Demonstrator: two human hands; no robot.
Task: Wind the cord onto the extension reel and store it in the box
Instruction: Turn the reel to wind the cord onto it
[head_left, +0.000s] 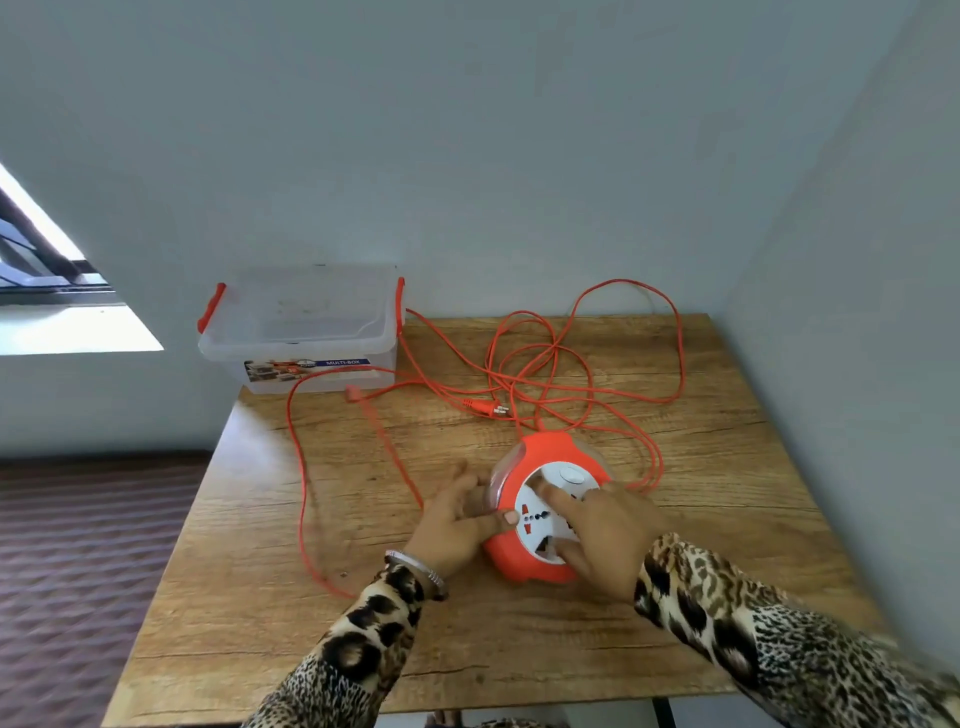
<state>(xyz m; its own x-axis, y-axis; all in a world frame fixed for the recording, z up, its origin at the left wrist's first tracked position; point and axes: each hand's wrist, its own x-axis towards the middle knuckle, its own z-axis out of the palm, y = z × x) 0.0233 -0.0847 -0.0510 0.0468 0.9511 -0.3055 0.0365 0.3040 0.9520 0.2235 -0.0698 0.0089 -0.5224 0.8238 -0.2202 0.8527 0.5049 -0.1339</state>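
Lying flat near the front centre of the wooden table (701, 545), the orange extension reel (540, 514) presents its white socket face (545, 512) upward, so its winding axis stands roughly vertical. Both hands are on it.

- Left hand (460, 525): fingers are spread along the reel's left rim, with the thumb laid on the orange housing next to the socket face. It braces the body rather than closing around it.
- Right hand (605, 530): fingers are extended and rest on the socket face, thumb near the lower edge. No finger curls round anything; the contact reads as a flat press suited to turning the face.

The cord (587, 364) leaves the reel at its far edge and lies in loose, crossing loops over the back half of the table, well apart from both hands. One long loop runs down the left side and drops over the front edge. The plug (488, 408) rests among the loops, just beyond the reel.

The clear box (298, 332) with red latches stands at the far left corner, partly overhanging the table. The left hand is nearer to it.

Judgement: little or no cord is wound yet. The crossing loops may tangle as they draw in.
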